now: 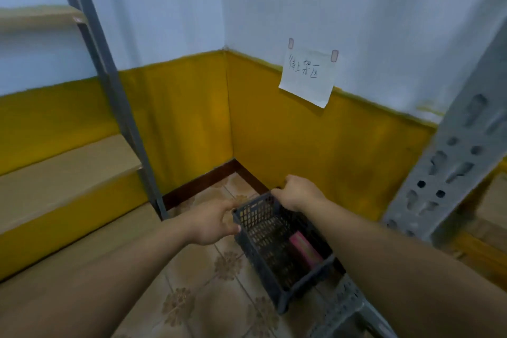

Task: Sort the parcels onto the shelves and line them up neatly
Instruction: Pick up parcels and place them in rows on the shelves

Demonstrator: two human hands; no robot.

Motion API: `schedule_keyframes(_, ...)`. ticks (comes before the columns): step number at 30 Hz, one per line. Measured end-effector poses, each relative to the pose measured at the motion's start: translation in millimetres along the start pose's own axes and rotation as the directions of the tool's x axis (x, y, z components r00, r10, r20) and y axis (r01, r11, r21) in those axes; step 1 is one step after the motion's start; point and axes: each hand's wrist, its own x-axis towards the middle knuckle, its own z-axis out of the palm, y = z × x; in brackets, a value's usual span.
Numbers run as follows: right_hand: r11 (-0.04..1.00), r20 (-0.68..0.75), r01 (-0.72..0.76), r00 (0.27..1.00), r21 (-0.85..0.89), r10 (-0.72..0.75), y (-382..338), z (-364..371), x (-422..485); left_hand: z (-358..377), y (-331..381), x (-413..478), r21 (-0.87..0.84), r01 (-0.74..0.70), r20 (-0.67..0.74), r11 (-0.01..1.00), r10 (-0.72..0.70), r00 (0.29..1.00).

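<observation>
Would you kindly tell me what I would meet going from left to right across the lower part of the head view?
wooden shelf → dark shelf post → left hand → basket → pale perforated post. The right hand overlaps the basket, so it is left out.

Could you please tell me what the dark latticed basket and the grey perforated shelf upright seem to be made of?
The dark latticed basket looks like matte moulded plastic: its walls are a regular grid of small openings. The grey perforated shelf upright is probably painted steel: a thin angled section with punched slots.
</observation>
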Motion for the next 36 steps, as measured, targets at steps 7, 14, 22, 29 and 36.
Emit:
schedule_keyframes(7, 0.954, 0.078, -0.3, 0.952, 0.026, 0.298, -1, 8, 75, -36, -58, 124, 0.113, -0.2, 0.238, 0.973, 0.169, 0.956)
schedule_keyframes(14, 0.851, 0.154, -0.51, 0.857, 0.125, 0.492, 51, 25, 103, -27, -48, 233, 0.064, -0.273, 0.459, 0.96, 0.214, 0.862)
schedule_keyframes(22, 0.74, 0.263, -0.617, 0.786, 0.269, 0.56, 96, 47, 149, 2, -57, 338, 0.08, -0.28, 0.591, 0.957, 0.181, 0.786)
schedule_keyframes(29, 0.557, 0.252, -0.72, 0.678, 0.413, 0.69, 116, 63, 166, 19, -51, 420, 0.172, -0.392, 0.746, 0.904, 0.14, 0.651)
schedule_keyframes(36, 0.295, 0.278, -0.74, 0.543, 0.605, 0.793, 110, 113, 191, 54, -61, 509, 0.21, -0.393, 0.766, 0.895, 0.099, 0.636)
